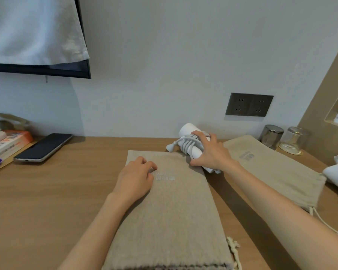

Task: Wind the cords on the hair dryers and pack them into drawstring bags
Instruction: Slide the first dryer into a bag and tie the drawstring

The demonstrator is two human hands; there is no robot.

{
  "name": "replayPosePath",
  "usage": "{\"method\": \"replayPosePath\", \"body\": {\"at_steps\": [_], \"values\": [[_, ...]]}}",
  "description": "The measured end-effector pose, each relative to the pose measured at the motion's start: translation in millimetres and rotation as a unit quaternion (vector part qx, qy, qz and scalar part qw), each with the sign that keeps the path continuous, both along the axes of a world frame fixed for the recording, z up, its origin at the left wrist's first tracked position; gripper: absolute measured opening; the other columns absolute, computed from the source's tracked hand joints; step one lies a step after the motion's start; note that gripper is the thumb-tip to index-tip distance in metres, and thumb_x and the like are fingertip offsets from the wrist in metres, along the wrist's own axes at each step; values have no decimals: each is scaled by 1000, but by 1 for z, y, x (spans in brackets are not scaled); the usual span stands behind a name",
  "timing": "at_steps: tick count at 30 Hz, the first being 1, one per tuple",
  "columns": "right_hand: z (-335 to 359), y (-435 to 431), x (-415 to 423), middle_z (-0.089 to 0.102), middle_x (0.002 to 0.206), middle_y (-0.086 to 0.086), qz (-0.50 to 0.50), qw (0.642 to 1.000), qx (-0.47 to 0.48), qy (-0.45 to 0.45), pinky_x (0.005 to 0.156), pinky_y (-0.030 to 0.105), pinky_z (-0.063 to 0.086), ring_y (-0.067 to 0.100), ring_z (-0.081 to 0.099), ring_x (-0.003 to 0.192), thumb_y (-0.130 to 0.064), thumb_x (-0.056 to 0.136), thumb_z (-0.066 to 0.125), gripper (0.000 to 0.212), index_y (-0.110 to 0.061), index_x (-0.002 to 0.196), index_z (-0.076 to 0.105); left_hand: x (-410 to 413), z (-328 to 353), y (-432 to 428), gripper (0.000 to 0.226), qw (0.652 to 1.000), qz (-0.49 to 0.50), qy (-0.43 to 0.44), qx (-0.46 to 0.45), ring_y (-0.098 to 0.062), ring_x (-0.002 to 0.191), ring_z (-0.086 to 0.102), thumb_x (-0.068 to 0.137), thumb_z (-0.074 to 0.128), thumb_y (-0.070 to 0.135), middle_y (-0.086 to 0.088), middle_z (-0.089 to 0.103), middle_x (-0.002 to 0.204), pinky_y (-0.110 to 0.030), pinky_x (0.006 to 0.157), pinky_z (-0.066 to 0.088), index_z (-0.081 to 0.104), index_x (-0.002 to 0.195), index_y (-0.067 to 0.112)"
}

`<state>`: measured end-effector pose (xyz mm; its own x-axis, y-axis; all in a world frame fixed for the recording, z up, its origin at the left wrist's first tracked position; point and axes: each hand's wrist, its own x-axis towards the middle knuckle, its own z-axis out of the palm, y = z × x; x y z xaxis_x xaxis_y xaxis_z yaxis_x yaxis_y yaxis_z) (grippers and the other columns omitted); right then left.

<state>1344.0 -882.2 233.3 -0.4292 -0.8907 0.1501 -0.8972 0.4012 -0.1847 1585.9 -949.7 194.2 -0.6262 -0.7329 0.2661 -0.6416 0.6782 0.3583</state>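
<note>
right hand (209, 152) grips white hair dryer (187, 131), cord (185, 144) wound round its body, at far edge of near drawstring bag (176, 211) lying flat on desk (57, 191). my left hand (135, 178) rests on that bag, fingers curled; can't tell if pinching fabric.

Moderately bright, lit softly and evenly from above, with a cool grey-blue cast across the wall (174, 55). Soft-edged shadows: under the socket plate (249, 104), below the dark screen (82, 69) at upper left, along the inner side of the right forearm (271, 195) on the table (57, 191), and beside the hair dryer (186, 131) on the drawstring bag (174, 211). Pale sheen on the phone (45, 146); small glints on the tumblers (293, 140). Slightly soft throughout, lettering on the bag unreadable. Strongly bowed at the edges: table line curved, right-hand panel (314, 114) leaning, forearms stretched toward the lower corners.
</note>
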Motion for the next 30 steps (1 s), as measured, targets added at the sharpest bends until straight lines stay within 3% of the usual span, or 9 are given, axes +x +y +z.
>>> {"method": "replayPosePath", "body": {"at_steps": [6,11,18,25,27,30], "values": [[5,2,-2,35,132,12,2,999,-24,-49,83,47,52,38,49,108,-55,62,75,94,-45,137,19,3,2,4,37,1000,-6,-10,11,-14,116,46,96,41,25,5,46,130,-24,79,40,53,131,31],[22,15,-5,44,122,6,23,985,-61,-157,82,42,55,24,54,97,-48,62,76,87,-43,133,25,3,3,3,37,999,3,-27,20,-14,120,42,97,40,28,6,44,132,-26,81,43,51,132,34],[50,50,-7,51,116,1,60,970,-101,-214,79,41,57,19,57,92,-31,68,79,76,-45,124,30,-7,6,16,44,995,53,-82,17,-20,139,30,100,29,37,-2,32,152,-34,105,34,39,143,34],[67,99,-2,49,111,-6,84,965,-130,-210,69,23,52,12,55,88,-24,73,79,78,-39,131,30,-33,20,29,46,964,137,-229,-9,-33,122,41,102,19,38,-10,42,137,-37,93,38,37,141,26],[70,113,-3,49,113,-7,87,963,-130,-220,72,26,54,12,56,90,-25,72,80,77,-42,129,30,-40,26,35,46,952,149,-267,-16,-35,120,40,102,16,37,-14,41,136,-38,95,35,38,139,21],[71,132,-5,50,116,-7,88,965,-125,-214,78,32,55,13,56,94,-27,70,80,78,-44,129,32,-42,33,43,45,960,132,-246,26,-38,121,37,101,21,40,-18,36,138,-40,95,36,38,140,23]]}}
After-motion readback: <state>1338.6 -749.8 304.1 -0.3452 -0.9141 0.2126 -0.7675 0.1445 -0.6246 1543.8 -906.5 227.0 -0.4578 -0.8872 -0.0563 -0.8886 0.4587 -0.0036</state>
